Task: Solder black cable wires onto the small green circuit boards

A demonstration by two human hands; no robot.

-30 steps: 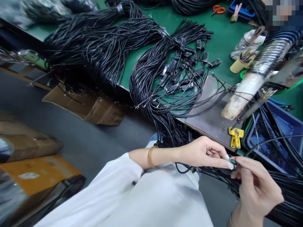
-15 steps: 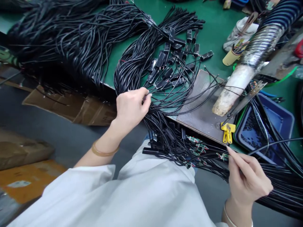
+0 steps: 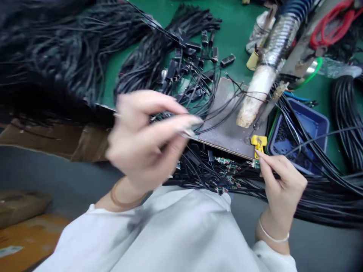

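Observation:
My left hand (image 3: pixel 147 139) is in the air in front of the bench edge, smeared by motion. Its fingertips are drawn close together, but whether anything is between them cannot be made out. With thumb and forefinger pinched, my right hand (image 3: pixel 280 177) is at a small green circuit board (image 3: pixel 253 163), just below a yellow clip (image 3: pixel 258 145). More small circuit boards (image 3: pixel 225 160) on black cables hang along the bench edge over my lap. Beyond my left hand lies a heap of black cables with black rectangular housings (image 3: pixel 227 60).
A brown board (image 3: pixel 227 113) lies at the bench edge under a white-ended duct (image 3: pixel 249 105). To its right stands a blue tray (image 3: pixel 314 124) with small black pieces. Thick black cable bundles (image 3: pixel 70 56) cover the left, and a cable coil (image 3: pixel 347 121) lies right.
My left hand has left the cable heap and moved closer to the camera, its fingertips further right. My right hand is still pinched at the circuit board. The view has shifted right.

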